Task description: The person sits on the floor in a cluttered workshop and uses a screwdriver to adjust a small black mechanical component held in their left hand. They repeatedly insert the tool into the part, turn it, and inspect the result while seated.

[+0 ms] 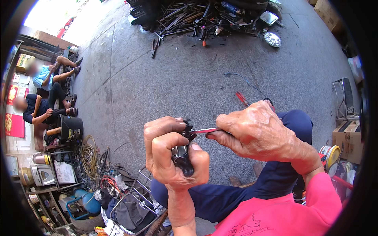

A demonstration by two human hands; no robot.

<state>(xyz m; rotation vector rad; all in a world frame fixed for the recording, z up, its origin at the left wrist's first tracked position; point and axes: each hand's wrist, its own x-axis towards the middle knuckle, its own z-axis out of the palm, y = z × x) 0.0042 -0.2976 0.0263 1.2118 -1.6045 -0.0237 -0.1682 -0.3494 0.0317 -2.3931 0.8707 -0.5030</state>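
Left hand raised in front of the body, grip closed tight around a small dark metal part with a shiny middle; fingers wrap over its top, thumb pressed on its near side. Right hand just beside it, grip pinched narrow on a thin red-handled tool whose tip meets the upper end of the part. Both hands are held above the knees, over navy trousers; a pink sleeve covers the right forearm. Below, grey concrete floor. A red-handled screwdriver lies on the floor beyond the right hand. Scrap metal heap at far edge. Two people seated at left. Wire basket with cloth lower left, near coiled cable.
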